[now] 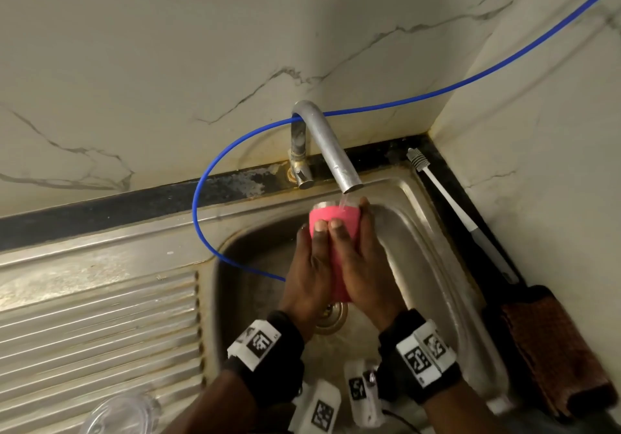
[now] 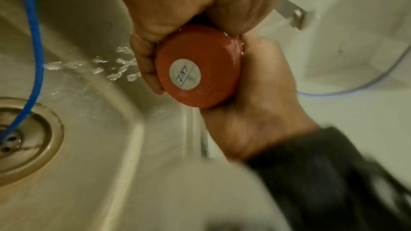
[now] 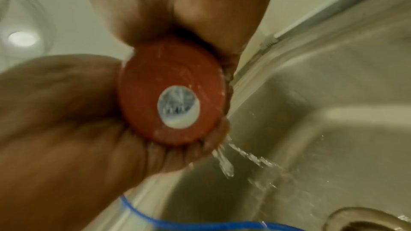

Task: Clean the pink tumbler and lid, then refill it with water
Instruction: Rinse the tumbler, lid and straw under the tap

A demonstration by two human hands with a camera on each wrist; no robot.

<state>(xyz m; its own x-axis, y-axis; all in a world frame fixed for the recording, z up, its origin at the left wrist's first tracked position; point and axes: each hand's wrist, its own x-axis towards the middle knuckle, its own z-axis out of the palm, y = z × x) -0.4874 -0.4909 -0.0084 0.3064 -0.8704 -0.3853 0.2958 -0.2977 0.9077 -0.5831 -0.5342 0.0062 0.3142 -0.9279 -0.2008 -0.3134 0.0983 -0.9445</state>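
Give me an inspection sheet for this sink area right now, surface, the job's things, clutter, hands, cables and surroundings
Surface: steel sink wet, water splashing toward the drain; ribbed drainboard on the left.
Job's things: pink tumbler held under the running tap, round sticker on its base; a clear item, possibly the lid, at the drainboard's near edge.
Clutter: thin brush on the right ledge; brown cloth near it.
Hands: left hand and right hand both grip the tumbler.
Cables: blue tube loops behind the tap and runs down to the drain.
Surroundings: marbled wall tiles, stained dark ledge.
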